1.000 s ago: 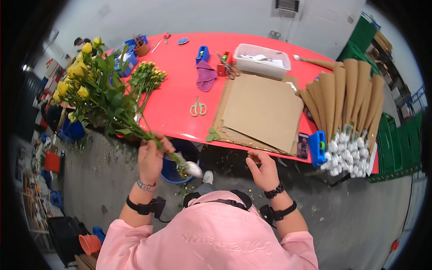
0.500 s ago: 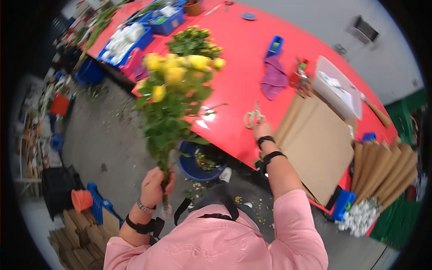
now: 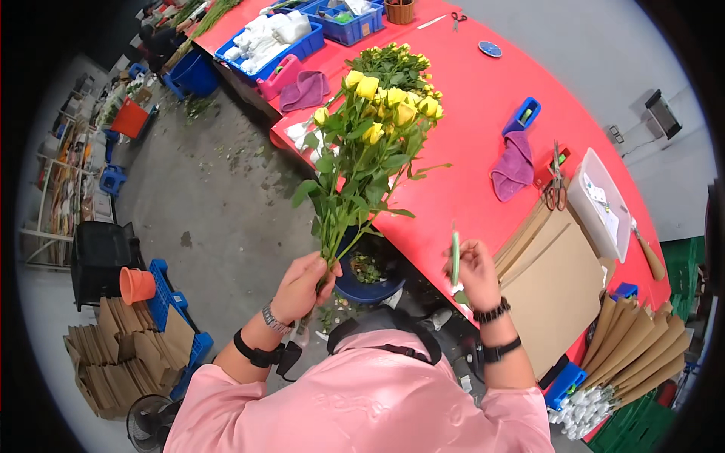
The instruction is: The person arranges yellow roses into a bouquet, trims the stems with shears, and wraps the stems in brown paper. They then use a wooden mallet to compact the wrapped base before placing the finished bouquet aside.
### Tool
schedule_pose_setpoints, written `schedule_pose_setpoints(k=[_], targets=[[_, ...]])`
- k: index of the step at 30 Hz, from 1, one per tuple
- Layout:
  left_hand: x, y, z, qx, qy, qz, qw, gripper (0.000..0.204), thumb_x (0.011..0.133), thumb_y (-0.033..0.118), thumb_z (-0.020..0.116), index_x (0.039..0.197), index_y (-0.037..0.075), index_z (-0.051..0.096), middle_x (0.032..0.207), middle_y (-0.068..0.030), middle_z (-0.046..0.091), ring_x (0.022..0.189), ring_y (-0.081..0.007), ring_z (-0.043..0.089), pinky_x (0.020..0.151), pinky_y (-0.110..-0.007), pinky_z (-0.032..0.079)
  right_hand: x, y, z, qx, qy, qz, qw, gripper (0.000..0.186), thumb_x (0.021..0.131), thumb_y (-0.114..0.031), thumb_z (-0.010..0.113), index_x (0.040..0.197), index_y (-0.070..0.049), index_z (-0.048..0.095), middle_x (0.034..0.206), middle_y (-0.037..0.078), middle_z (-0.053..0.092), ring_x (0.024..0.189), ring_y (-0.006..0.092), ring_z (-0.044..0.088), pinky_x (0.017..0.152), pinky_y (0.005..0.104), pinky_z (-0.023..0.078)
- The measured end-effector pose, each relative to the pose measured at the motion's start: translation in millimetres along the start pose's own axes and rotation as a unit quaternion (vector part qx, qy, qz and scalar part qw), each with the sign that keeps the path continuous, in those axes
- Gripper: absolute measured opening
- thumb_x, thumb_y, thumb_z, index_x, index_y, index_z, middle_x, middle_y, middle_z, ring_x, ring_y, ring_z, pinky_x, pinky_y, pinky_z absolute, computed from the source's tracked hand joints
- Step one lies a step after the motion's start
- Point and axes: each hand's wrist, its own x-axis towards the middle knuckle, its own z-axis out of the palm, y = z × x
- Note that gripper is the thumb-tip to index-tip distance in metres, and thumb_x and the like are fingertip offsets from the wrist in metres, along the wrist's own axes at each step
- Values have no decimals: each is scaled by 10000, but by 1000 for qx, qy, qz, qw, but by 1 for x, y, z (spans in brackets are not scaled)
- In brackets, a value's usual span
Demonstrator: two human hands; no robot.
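My left hand (image 3: 300, 285) grips the stems of a bunch of yellow roses (image 3: 366, 89), their leafy heads reaching over the table edge. My right hand (image 3: 477, 269), at the edge of the red table (image 3: 445, 192), holds green-handled scissors (image 3: 455, 255) raised beside the brown paper sheets (image 3: 551, 294). Below the roses, a blue bucket (image 3: 377, 293) on the floor contains leaf trimmings. A smaller bunch of yellow flowers (image 3: 385, 60) lies on the table behind the roses.
Blue crates (image 3: 253, 64), purple cloths (image 3: 512, 170), a plastic box (image 3: 615, 238) and wrapped paper cones (image 3: 627, 340) occupy the table. A person (image 3: 158, 41) is at the far left. Folded cardboard (image 3: 132, 362), an orange bucket (image 3: 136, 291) and a fan (image 3: 147, 423) stand on my left.
My view has swung leftward along the table. My right hand has picked the scissors up off the tabletop, and my left hand has brought the roses more upright.
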Motion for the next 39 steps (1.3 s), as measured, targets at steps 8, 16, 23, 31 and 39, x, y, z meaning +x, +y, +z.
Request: schedule_pose_setpoints(k=[8, 16, 23, 31, 39], targets=[[3, -4, 31, 62, 15, 83, 994, 366, 1105, 306, 407, 1008, 4, 590, 650, -1, 516, 535, -74, 435, 503, -236, 360, -55, -127, 93, 164, -247, 176, 939, 458, 1068, -372, 561, 1358, -21, 508, 937, 39, 641, 701, 118, 646, 587, 248, 518], [-8, -7, 38, 105, 32, 120, 987, 341, 1093, 260, 432, 997, -11, 616, 643, 29, 502, 553, -48, 411, 510, -231, 329, -56, -137, 106, 132, -198, 209, 949, 490, 1058, -457, 548, 1273, -17, 557, 802, 35, 661, 560, 123, 651, 493, 242, 527], [-11, -17, 20, 157, 35, 139, 977, 348, 1083, 288, 454, 1009, -8, 621, 652, 29, 511, 559, -49, 421, 509, -229, 331, -56, -139, 118, 149, -184, 261, 936, 517, 1046, -506, 543, 1203, -16, 599, 756, 36, 658, 546, 123, 652, 483, 242, 530], [-28, -27, 5, 119, 56, 99, 986, 320, 1084, 258, 457, 998, -4, 619, 642, 43, 477, 568, -46, 395, 518, -240, 310, -56, -131, 141, 101, -171, 289, 936, 539, 1016, -535, 589, 1119, -8, 636, 727, 37, 647, 510, 122, 635, 477, 240, 525], [-43, -39, -18, 18, 50, 55, 997, 324, 1095, 267, 445, 989, 3, 598, 632, 32, 479, 521, -50, 399, 479, -233, 310, -76, -126, 152, 20, -209, 255, 944, 413, 987, -338, 713, 1177, 19, 629, 804, 18, 657, 598, 72, 623, 555, 214, 514]])
